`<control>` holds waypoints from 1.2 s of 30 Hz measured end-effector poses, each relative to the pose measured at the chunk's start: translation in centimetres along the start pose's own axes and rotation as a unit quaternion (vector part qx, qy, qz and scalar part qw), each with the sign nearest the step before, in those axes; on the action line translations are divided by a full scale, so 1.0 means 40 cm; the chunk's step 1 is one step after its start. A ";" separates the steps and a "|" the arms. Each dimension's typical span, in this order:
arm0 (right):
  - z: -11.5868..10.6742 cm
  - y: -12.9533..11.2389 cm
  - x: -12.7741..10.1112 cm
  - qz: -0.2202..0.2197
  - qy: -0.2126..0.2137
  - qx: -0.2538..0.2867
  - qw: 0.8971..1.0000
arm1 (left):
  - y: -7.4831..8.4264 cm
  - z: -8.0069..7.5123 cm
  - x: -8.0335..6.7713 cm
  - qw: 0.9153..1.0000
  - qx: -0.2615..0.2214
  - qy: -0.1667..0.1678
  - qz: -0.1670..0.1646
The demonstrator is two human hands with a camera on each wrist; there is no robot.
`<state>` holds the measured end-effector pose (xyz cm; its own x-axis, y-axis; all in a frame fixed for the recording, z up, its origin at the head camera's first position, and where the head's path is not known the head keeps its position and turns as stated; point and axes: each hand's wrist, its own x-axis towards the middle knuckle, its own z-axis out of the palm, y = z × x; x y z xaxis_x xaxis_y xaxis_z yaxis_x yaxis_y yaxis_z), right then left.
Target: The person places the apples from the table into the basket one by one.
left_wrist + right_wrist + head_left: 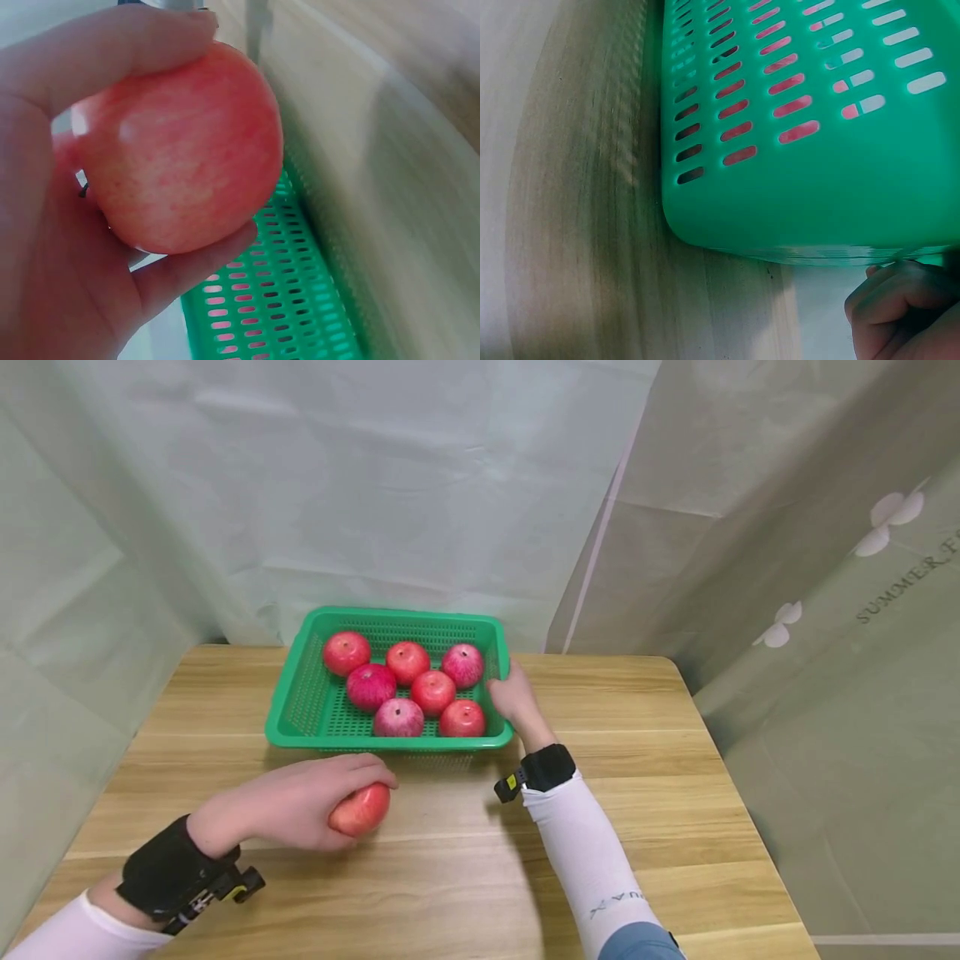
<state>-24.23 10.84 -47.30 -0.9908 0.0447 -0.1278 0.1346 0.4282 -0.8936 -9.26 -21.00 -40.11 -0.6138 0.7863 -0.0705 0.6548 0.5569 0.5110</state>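
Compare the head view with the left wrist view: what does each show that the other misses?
Only the head view shows the seven apples lying in the green basket, the right hand holding the basket's right rim, and the wooden table. Only the left wrist view shows the grip up close: fingers curled over the top of the held apple and more underneath. Both show the left hand holding one apple beside the basket.

Lighting's soft and even, pretty bright, with only faint shadows on the table [465,860] under the arms. Head view is sharp but bends a bit at the edges. Both wrist views are close-up and smeary, the basket [817,187] wall looks blurred
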 end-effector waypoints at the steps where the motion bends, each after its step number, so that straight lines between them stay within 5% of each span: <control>1: 0.000 0.000 0.000 0.000 0.000 0.000 1.000 | 0.001 -0.004 0.000 1.000 0.000 0.001 0.002; 22: 0.000 0.000 -0.003 -0.003 0.003 0.007 1.000 | -0.002 -0.064 0.009 0.995 0.041 0.081 0.028; 30: 0.000 -0.001 -0.005 -0.005 0.001 0.012 1.000 | -0.034 -0.082 0.027 0.980 0.073 0.182 0.029; 36: 0.000 -0.001 -0.004 -0.005 0.003 0.010 1.000 | -0.061 -0.091 0.034 0.970 0.076 0.231 -0.012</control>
<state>-24.06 10.80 -47.25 -0.9923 0.0454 -0.1155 0.1240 0.4110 -0.9032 -13.29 -22.24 -38.33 -0.7385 0.5886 0.3290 0.6741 0.6338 0.3793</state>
